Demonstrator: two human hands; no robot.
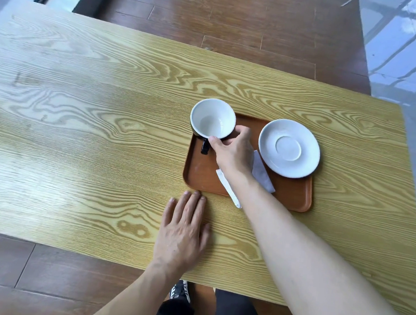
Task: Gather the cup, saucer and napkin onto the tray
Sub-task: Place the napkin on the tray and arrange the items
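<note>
At the tray's far-left corner, my right hand pinches the rim of the cup, which stands upright, its black handle pointing toward me. My left hand lies spread flat on the table, just short of the tray. Right of the cup sits the saucer; the napkin runs diagonally beneath my wrist, its near end overhanging the tray's edge.

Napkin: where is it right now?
In the head view, the napkin lies on the tray's near edge, partly under the right forearm, between cup and saucer.
</note>
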